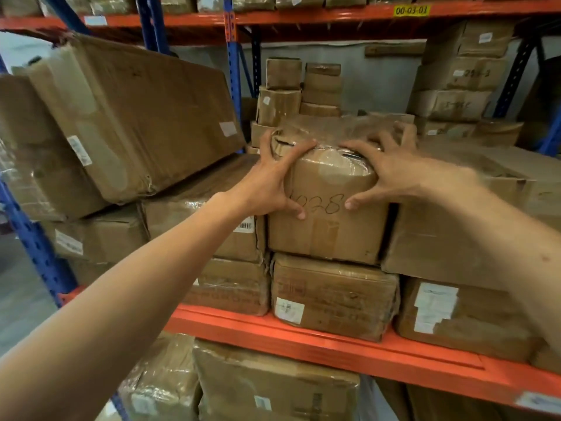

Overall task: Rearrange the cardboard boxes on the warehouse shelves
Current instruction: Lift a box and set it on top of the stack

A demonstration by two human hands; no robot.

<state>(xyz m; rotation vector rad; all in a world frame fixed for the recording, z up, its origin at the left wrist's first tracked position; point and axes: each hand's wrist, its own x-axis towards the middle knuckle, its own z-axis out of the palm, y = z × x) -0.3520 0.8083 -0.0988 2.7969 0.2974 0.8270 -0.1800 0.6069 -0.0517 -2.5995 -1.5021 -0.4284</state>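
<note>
A single head-worn, wide-angle view looks forward and slightly down along both outstretched forearms, at close range to the rack. The left grip [274, 180] and right grip [384, 168] sit near frame centre on a box [326, 226]. An orange shelf beam [318, 338] crosses below the grips, another above.

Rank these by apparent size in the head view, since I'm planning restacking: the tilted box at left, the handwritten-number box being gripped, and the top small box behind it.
1. Tilted box, largest.
2. Handwritten-number box.
3. Top small box, though it sits farther back.
</note>
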